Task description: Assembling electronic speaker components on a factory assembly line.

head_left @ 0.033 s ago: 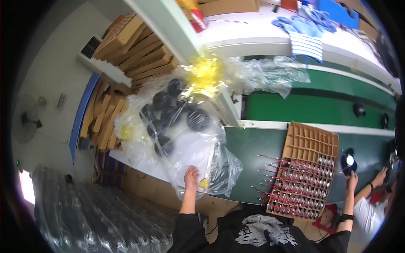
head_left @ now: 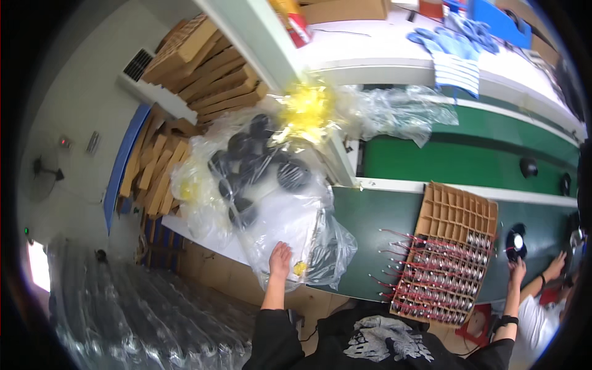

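My left hand (head_left: pixel 280 259) is open, fingers stretched out, at the near edge of a large clear plastic bag (head_left: pixel 271 216). Inside that bag lie several black round cups (head_left: pixel 293 176). At the far right, my right hand (head_left: pixel 517 269) has its fingers closed on the near rim of a black round housing (head_left: pixel 515 251) with a bright white disc in its middle. Between my hands stands a cardboard divider tray (head_left: pixel 453 209). Its nearer cells hold rows of small silvery parts (head_left: pixel 441 280), with red wires trailing off the left side.
Beyond the dark green table (head_left: pixel 364 216) runs a green belt (head_left: pixel 431 160) carrying black cups (head_left: pixel 528 167). A white post (head_left: pixel 271 55) rises behind the bag. Cardboard dividers (head_left: pixel 163 176) are stacked at left. Another person's hand (head_left: pixel 556 265) is close on my right.
The whole view has shifted slightly. My right hand and the black housing are a touch farther right of the tray. My left hand stays at the bag's edge.
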The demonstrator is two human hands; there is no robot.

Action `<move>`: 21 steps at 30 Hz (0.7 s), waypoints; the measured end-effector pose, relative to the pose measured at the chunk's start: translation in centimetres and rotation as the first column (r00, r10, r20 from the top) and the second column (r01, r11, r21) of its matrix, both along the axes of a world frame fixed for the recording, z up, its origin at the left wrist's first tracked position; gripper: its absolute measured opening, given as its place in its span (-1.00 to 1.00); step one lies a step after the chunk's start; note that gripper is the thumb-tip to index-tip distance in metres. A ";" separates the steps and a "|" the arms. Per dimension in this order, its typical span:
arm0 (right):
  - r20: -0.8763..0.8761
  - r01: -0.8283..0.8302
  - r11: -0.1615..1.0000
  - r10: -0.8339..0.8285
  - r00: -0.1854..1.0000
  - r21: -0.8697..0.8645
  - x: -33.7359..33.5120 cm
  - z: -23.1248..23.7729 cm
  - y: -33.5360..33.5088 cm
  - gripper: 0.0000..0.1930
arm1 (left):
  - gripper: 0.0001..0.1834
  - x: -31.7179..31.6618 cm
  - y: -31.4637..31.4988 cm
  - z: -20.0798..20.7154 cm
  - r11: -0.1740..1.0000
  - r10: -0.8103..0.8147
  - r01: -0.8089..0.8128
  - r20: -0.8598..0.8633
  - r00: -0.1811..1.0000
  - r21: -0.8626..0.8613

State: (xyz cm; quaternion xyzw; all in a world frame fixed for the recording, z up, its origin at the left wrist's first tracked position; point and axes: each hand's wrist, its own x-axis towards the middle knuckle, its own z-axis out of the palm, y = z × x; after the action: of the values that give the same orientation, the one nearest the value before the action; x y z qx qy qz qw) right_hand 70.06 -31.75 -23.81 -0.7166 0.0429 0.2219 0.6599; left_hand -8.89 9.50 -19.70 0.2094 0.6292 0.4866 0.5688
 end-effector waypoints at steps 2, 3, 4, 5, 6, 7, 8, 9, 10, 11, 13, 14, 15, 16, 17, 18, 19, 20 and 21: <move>-0.082 0.136 0.989 -0.131 0.988 0.061 4.8 -4.6 -2.0 -0.72 | -0.55 -2.8 0.4 -1.3 1.000 -0.022 0.020 0.201 0.979 0.009; -0.124 0.169 0.986 -0.169 0.978 -0.014 5.6 -6.1 -3.0 -0.73 | -0.54 -2.1 1.2 -1.1 0.999 0.006 0.003 0.172 0.985 -0.052; -0.074 0.270 0.963 -0.268 0.961 0.021 9.5 -6.8 -6.6 -0.72 | -0.54 -0.3 3.0 -2.6 0.998 -0.003 0.017 0.227 0.974 -0.061; -0.172 0.068 0.996 -0.077 0.982 -0.055 9.2 -7.7 -7.3 -0.74 | -0.53 0.7 3.6 -2.1 0.999 -0.039 0.040 0.114 0.993 -0.014; -0.117 0.049 0.998 -0.054 0.992 -0.044 11.6 -7.8 -9.1 -0.72 | -0.52 1.8 4.7 -3.2 0.997 -0.075 0.076 0.059 0.995 0.000; -0.118 -0.026 0.999 0.024 0.993 -0.021 10.1 -7.5 -15.6 -0.72 | -0.48 0.0 3.9 -2.4 0.994 -0.035 0.047 -0.119 0.992 0.098; -0.196 0.315 0.929 -0.279 0.940 0.193 12.5 -9.4 -8.3 -0.60 | -0.48 3.0 6.1 -2.8 0.989 -0.089 0.098 -0.089 0.992 0.109; -0.199 0.320 0.928 -0.283 0.938 0.189 12.5 -9.8 -8.2 -0.60 | -0.46 4.0 7.1 -2.7 0.940 -0.154 0.268 -0.440 0.885 0.210; -0.228 0.324 0.929 -0.282 0.932 0.177 12.1 -9.8 -8.4 -0.53 | -0.45 4.8 8.3 -2.7 0.858 -0.146 0.454 -0.732 0.665 0.241; -0.250 0.328 0.930 -0.282 0.926 0.165 11.6 -9.4 -8.8 -0.45 | -0.45 5.4 9.5 -2.8 0.856 -0.157 0.458 -0.725 0.670 0.238; -0.252 0.349 0.935 -0.325 0.911 0.055 7.2 -6.2 -16.1 -0.40 | -0.42 5.7 11.3 -1.0 0.683 0.148 0.679 -0.961 0.232 0.269; -0.278 0.432 0.900 -0.429 0.859 -0.053 5.8 -7.5 -9.0 -0.33 | -0.42 8.9 13.5 0.6 0.630 0.148 0.729 -0.963 0.226 0.268; -0.305 0.336 0.938 -0.344 0.888 -0.079 5.3 -5.2 -10.5 -0.27 | -0.41 9.5 15.0 1.3 0.607 0.087 0.761 -0.971 0.223 0.229; -0.326 0.297 0.946 -0.323 0.888 -0.128 2.1 -4.8 -10.2 -0.29 | -0.39 10.4 16.1 2.5 0.569 0.049 0.807 -0.986 0.161 0.160; -0.320 0.267 0.951 -0.304 0.897 -0.156 -0.7 -3.8 -8.2 -0.33 | -0.38 10.0 17.2 2.9 0.606 0.028 0.788 -0.993 0.116 0.109; -0.301 0.252 0.948 -0.303 0.904 -0.195 -3.0 -1.5 -7.2 -0.38 | -0.38 10.2 17.9 3.3 0.654 0.019 0.753 -0.997 0.080 0.073; -0.282 0.128 0.983 -0.160 0.946 -0.129 -3.6 0.3 -9.3 -0.41 | -0.38 11.3 18.9 1.9 0.670 -0.026 0.741 -0.997 0.074 0.037; -0.256 -0.003 0.997 -0.017 0.967 -0.075 -4.4 1.8 -11.3 -0.45 | -0.38 11.1 19.9 0.9 0.616 -0.073 0.787 -0.992 0.106 0.038; -0.158 -0.074 0.995 0.063 0.985 -0.065 -7.9 3.9 -5.5 -0.70 | -0.38 8.1 20.4 -0.1 0.663 0.113 0.748 -0.988 -0.108 -0.007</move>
State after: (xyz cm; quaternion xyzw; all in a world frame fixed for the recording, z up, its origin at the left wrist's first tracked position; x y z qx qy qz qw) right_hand 62.14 -37.28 -19.92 -0.7210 0.0777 0.2980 0.6208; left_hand -0.74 29.94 -19.82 0.8071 0.5597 0.1846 -0.0346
